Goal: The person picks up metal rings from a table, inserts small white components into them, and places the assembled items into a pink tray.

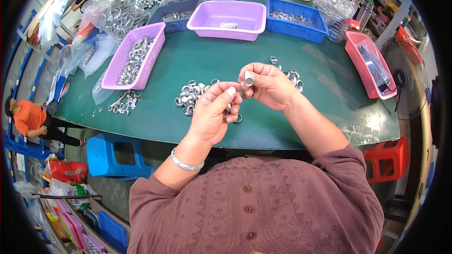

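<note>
My right hand (270,87) pinches a small silver metal ring (249,81) between thumb and fingers, above the green table. Close beside it, my left hand (214,113) is closed, its thumb and fingertip pressed together; silver rings (228,109) show within its curled fingers. The two hands' fingertips nearly meet, and whether they touch I cannot tell. A pile of similar rings (189,95) lies on the table just left of my left hand. Behind my right hand is another pile of rings (294,78), partly hidden by the wrist.
A pink basket of rings (155,47) stands at left, beside a small cluster of metal pieces (126,103). Along the back are a purple basket (228,32) and a blue bin (296,29). A pink basket (354,61) and a fan (406,81) are at right. Stools flank me.
</note>
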`<state>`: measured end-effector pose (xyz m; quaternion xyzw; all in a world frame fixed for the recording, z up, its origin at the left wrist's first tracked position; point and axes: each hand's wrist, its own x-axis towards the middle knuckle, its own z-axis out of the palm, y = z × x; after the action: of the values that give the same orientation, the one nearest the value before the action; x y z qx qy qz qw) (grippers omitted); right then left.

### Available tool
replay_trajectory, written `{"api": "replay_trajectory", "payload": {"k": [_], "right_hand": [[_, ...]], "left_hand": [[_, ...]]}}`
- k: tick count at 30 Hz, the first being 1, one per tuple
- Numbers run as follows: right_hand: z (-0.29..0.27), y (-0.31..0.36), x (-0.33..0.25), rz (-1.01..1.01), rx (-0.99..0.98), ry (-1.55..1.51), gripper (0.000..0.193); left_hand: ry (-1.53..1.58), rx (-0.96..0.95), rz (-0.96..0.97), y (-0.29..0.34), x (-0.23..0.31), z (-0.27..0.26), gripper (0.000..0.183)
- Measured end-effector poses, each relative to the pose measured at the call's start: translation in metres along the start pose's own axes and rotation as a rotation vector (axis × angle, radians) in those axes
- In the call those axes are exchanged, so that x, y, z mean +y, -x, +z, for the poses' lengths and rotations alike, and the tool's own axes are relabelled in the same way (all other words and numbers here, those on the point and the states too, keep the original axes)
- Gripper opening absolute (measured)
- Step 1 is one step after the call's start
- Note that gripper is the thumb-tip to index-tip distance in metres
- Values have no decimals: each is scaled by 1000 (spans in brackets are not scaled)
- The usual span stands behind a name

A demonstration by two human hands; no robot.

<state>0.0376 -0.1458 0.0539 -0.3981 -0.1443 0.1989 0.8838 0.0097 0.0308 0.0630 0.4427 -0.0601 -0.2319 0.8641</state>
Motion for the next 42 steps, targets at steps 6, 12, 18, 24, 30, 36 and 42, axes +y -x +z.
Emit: {"api": "replay_trajectory", "payload": {"k": [6, 12, 18, 24, 30, 36, 42], "right_hand": [[6, 11, 1, 9, 2, -25, 12], [8, 14, 4, 57, 118, 21, 11], [7, 14, 11, 77, 212, 45, 11], [5, 14, 9, -136, 63, 968, 18], [-86, -14, -41, -171, 593, 1706, 19], [-119, -36, -53, 268, 507, 1775, 19], [-141, -49, -48, 231, 286, 2024, 11]], "left_hand": [[-8, -3, 4, 4, -1, 9, 11], [-21, 2, -12, 3, -5, 7, 11], [-28, 36, -49, 0, -9, 4, 18], [43, 81, -180, -7, -19, -12, 32], [125, 101, -261, -7, -34, -27, 25], [319, -24, -206, -3, -32, -34, 25], [248, 36, -214, 6, -27, -39, 21]]}}
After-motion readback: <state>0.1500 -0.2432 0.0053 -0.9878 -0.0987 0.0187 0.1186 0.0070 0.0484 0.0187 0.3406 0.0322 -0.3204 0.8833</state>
